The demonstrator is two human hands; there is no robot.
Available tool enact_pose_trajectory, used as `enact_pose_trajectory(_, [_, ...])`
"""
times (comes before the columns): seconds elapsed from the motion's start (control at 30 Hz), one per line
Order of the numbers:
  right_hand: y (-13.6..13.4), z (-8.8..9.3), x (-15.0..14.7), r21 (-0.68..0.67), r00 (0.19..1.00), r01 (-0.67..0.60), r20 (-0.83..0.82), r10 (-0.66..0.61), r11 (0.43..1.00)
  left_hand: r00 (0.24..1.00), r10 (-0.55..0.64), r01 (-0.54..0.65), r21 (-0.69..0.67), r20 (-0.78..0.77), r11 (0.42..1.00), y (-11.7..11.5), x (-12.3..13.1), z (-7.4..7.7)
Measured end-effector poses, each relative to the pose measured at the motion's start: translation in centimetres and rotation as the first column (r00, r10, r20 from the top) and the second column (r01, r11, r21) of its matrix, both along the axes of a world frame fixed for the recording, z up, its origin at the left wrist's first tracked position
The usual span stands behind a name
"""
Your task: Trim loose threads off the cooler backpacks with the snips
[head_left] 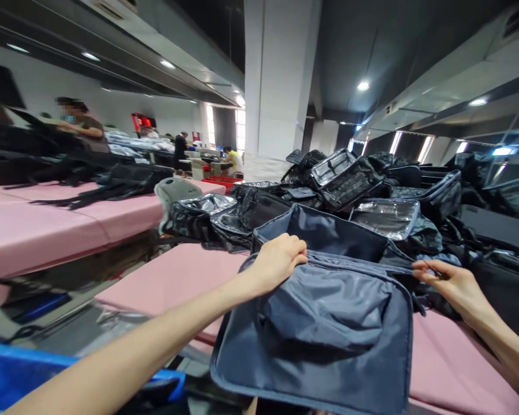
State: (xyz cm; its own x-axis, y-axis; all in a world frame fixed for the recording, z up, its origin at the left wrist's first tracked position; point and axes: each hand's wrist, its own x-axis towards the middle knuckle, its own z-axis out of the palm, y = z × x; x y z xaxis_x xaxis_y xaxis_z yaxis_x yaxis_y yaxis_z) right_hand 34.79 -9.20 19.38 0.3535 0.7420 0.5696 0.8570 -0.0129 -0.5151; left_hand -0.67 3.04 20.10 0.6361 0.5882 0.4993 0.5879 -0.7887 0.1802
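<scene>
Before me a dark blue-grey fabric bag (337,230) stands unzipped on the pink table, its inside facing up. The bag's lid (328,369) hangs down over the table's near edge, with a bulging lining pocket on it. My left hand (281,259) is closed on the seam between lid and body, at the left. At the right end of that seam, my right hand (445,276) pinches the edge strip, with something small and dark in its fingers, perhaps a tool, that I cannot make out. The strip looks stretched straight between both hands.
A pile of dark bags with silvery linings (346,173) rises behind the table (155,276). Another pink table (69,225) at left bears black bags. A grey chair back (173,196) stands between them. A blue bin (21,369) is low left. Several people work farther back.
</scene>
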Motion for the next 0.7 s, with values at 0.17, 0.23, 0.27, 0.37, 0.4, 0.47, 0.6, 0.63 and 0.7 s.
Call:
enact_pose_trajectory(0.17, [-0.2, 1.1, -5.3, 0.091, 0.947, -0.030, 0.321, 0.000, 0.995, 0.999, -0.026, 0.016, -0.306, -0.029, 0.952, 1.2, 0.4, 1.3])
enact_pose_trajectory(0.23, [0.7, 1.0, -8.4, 0.112, 0.897, -0.164, 0.431, 0.101, 0.980, 0.998, -0.022, 0.002, -0.354, -0.053, 0.935, 1.5, 0.1, 1.6])
enact_pose_trajectory(0.27, [1.2, 0.9, -9.7, 0.132, 0.862, -0.223, 0.490, 0.133, 0.966, 0.998, -0.018, -0.005, -0.361, -0.062, 0.932, 1.6, 0.0, 1.7])
enact_pose_trajectory(0.37, [2.4, 0.4, -12.2, 0.224, 0.754, -0.329, 0.647, 0.113, 0.917, 0.997, -0.024, -0.003, -0.368, -0.067, 0.930, 1.7, -0.1, 1.6])
enact_pose_trajectory(0.4, [2.6, 0.3, -12.4, 0.248, 0.729, -0.344, 0.679, 0.090, 0.906, 0.998, -0.031, 0.007, -0.369, -0.060, 0.929, 1.7, -0.1, 1.5])
enact_pose_trajectory(0.47, [2.7, 0.2, -12.4, 0.263, 0.691, -0.365, 0.719, 0.071, 0.893, 0.999, -0.034, 0.016, -0.371, -0.042, 0.928, 1.8, -0.1, 1.2])
enact_pose_trajectory(0.6, [2.6, 0.3, -12.0, 0.240, 0.664, -0.386, 0.743, 0.087, 0.891, 0.999, -0.028, 0.018, -0.377, -0.023, 0.926, 1.9, -0.1, 1.0])
enact_pose_trajectory(0.63, [2.6, 0.3, -12.0, 0.235, 0.660, -0.392, 0.745, 0.094, 0.889, 0.999, -0.029, 0.020, -0.376, -0.018, 0.926, 1.9, -0.1, 0.9])
enact_pose_trajectory(0.7, [2.7, 0.3, -12.2, 0.225, 0.655, -0.408, 0.747, 0.112, 0.885, 1.000, -0.027, 0.021, -0.373, -0.010, 0.928, 1.9, -0.1, 0.9])
